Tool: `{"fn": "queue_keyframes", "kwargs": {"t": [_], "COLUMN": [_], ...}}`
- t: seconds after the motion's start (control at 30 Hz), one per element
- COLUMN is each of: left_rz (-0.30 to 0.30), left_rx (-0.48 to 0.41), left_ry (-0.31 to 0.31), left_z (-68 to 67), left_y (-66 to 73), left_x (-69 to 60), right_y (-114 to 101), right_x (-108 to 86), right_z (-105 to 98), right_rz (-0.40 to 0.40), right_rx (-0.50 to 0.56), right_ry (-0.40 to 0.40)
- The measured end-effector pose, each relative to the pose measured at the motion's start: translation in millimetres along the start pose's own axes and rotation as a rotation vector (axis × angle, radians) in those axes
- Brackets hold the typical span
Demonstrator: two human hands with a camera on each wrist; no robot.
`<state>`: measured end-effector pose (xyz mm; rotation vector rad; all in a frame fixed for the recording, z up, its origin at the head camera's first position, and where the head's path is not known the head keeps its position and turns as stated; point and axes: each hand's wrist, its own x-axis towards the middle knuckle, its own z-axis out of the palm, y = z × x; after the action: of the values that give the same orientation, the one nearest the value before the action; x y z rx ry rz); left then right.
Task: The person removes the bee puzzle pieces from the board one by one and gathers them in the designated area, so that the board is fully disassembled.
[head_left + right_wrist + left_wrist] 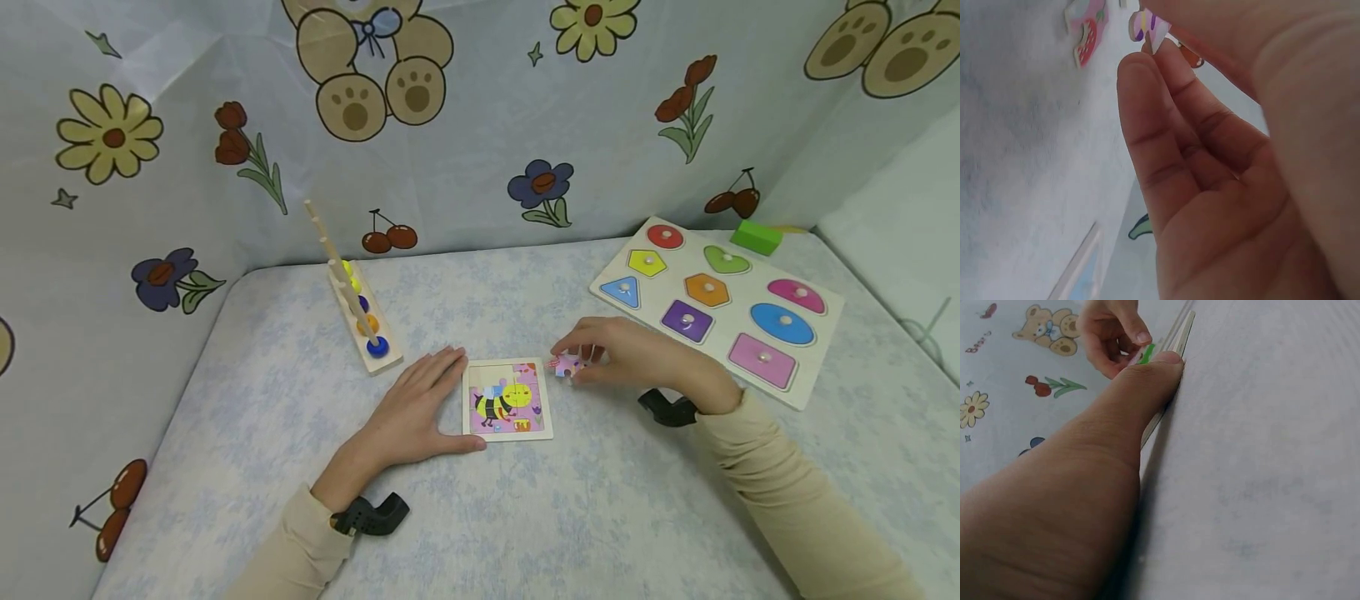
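A person's left hand (416, 408) lies at the left side of a small puzzle frame (517, 437), which is flat on the table (487, 533), around the middle of its surface. This hand is open: the fingers are extended to the far left corner of the frame, and the thumb touches it near the near left corner. Inside the frame a bee picture (497, 408) is partly put together, and bare wood shows at its far left corner. The right hand (630, 354) is just beyond the right edge of the frame, and it pinches a puzzle piece (1141, 26) between thumb and fingers. In the right wrist view, a strawberry piece (1087, 40) is on the table, near this hand. Towards the far right corner of the table there lies a shape board (671, 279) with coloured shapes, and a green block (757, 237) is just beside its far edge. Towards the far left corner stands a bead stand (384, 363) with rods and with yellow, blue and orange beads. A cloth (465, 192) printed with flowers and cherries hangs behind the far edge.
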<state>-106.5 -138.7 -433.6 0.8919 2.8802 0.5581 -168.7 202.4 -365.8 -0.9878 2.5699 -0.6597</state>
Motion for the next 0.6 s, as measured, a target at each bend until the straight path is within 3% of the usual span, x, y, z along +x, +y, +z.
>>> {"fn": "queue_keyframes", "kwargs": {"t": [0.6], "left_rz": [-0.002], "left_rx": [0.003], "left_ry": [-0.004], "left_z": [-0.1], "left_y": [0.1], "left_x": [-0.2], "right_y": [26], "right_x": [-14.0], "right_z": [-14], "right_rz": [0.049], "right_rx": [0.029], "right_ry": [-0.030]}}
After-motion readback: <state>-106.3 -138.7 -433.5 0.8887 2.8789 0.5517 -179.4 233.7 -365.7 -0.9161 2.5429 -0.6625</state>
